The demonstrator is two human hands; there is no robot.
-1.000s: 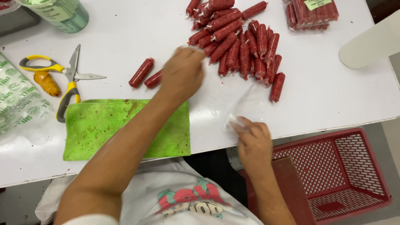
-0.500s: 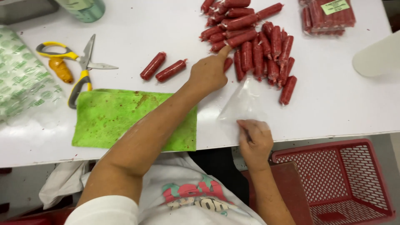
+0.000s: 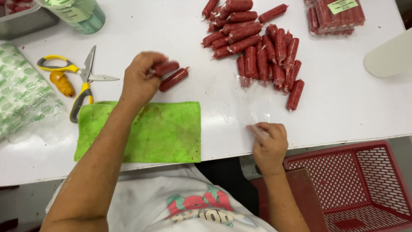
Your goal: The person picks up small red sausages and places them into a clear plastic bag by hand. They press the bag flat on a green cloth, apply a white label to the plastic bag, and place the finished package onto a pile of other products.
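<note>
From my remote station I logged the containers first. A red mesh basket point(image 3: 365, 184) stood below the table edge at lower right; as far as the view showed, its inside held nothing I could make out. A grey metal tray point(image 3: 25, 21) sat at the far left corner with red pieces in it, too cropped to identify. A green-tinted cylindrical container point(image 3: 81, 13) stood beside that tray, contents not discernible. A sealed pack of sausages point(image 3: 337, 15) lay at the far right corner.

On the white table point(image 3: 343, 99) the left hand point(image 3: 139, 79) was closed around one red sausage point(image 3: 165, 68), fingers curled over its near end. That sausage lay with its long axis running left to right, its free end pointing right and slightly away. A second sausage point(image 3: 174, 79) lay just beside it, parallel, not held (whether the two touched I could not tell).

The right hand point(image 3: 268, 141) was pinched shut on the near edge of a clear plastic bag point(image 3: 253, 101), which lay flat, its far end touching the loose heap of sausages point(image 3: 257, 43).

Scissors with yellow handles point(image 3: 81, 77) lay left of the left hand, and a green cloth point(image 3: 146, 131) was spread beneath that forearm.
</note>
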